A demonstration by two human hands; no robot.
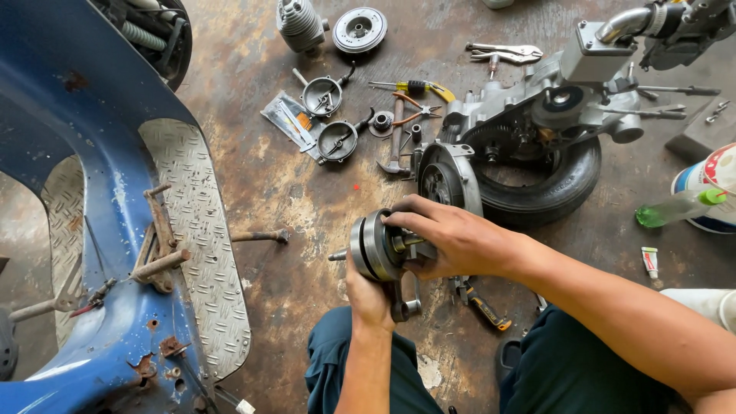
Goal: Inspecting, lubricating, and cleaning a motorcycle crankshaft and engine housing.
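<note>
I hold a steel crankshaft (374, 247) with two round webs and a hanging connecting rod (404, 305) over a stained concrete floor. My left hand (368, 295) grips it from below. My right hand (448, 239) wraps over its right end, fingers curled on the shaft. Just beyond it lies a scooter engine (529, 115) with its rear tyre (548, 192).
A blue scooter frame (107, 215) with a checker-plate footboard fills the left. Tools lie scattered on the floor: a hammer (395, 146), pliers (414, 107), a screwdriver (410, 87), locking pliers (506, 53), round metal covers (337, 140), a cylinder (300, 23). A green bottle (678, 207) lies at right.
</note>
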